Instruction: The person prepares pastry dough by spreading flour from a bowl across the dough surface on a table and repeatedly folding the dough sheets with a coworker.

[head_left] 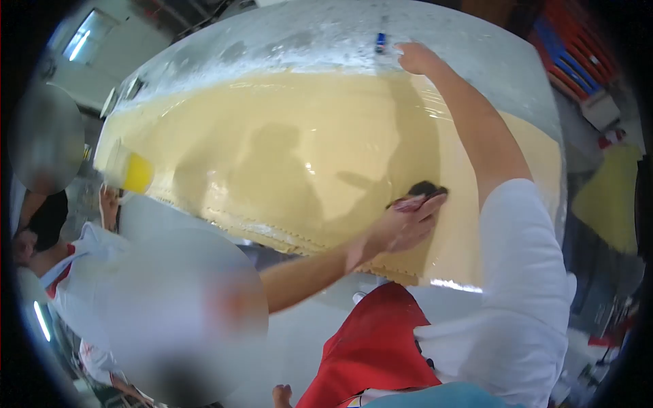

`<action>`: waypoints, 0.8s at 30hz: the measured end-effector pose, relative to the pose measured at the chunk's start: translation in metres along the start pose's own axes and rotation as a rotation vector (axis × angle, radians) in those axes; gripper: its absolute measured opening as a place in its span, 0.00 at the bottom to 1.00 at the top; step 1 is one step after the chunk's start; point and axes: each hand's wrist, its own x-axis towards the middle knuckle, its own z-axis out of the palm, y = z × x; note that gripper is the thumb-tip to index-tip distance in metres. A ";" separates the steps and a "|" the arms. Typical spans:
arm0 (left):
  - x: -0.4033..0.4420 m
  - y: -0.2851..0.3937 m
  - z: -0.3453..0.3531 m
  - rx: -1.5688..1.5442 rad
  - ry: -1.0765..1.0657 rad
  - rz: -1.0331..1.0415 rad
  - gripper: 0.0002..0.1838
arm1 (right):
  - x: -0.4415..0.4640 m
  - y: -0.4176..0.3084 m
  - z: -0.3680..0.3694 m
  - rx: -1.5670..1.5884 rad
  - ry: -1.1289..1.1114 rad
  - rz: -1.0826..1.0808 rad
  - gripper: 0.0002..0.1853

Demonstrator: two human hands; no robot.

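Observation:
My right hand (416, 58) is stretched out to the far edge of a wide yellow dough sheet (224, 129). Its fingers are curled together; whatever they hold, if anything, is too small to make out. Just left of it, on the floured table (306, 37), lies a small blue object (380, 43), with a gap visible between the two. Near the bottom edge a small curled hand (281, 395) shows, seemingly my left hand, cut off at the wrist. A co-worker's hand (407, 224) presses a dark brush-like object (425, 192) on the dough.
Beside me on the left are co-workers, one reaching an arm (313, 272) across the dough. A clear container with yellow contents (138, 173) is at the dough's left end. My red apron (367, 333) is close to the front edge. Orange and blue crates (568, 51) stand back right.

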 end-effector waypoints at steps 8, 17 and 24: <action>-0.079 0.003 0.051 -0.174 -0.108 -0.028 0.22 | 0.089 -0.020 0.098 -0.135 -0.246 0.029 0.20; -0.080 0.020 0.045 -0.157 -0.187 -0.031 0.22 | 0.113 0.069 0.166 0.062 0.205 0.310 0.16; 0.029 0.054 -0.005 -0.033 -0.028 0.214 0.27 | 0.043 0.051 0.108 1.077 0.065 0.751 0.09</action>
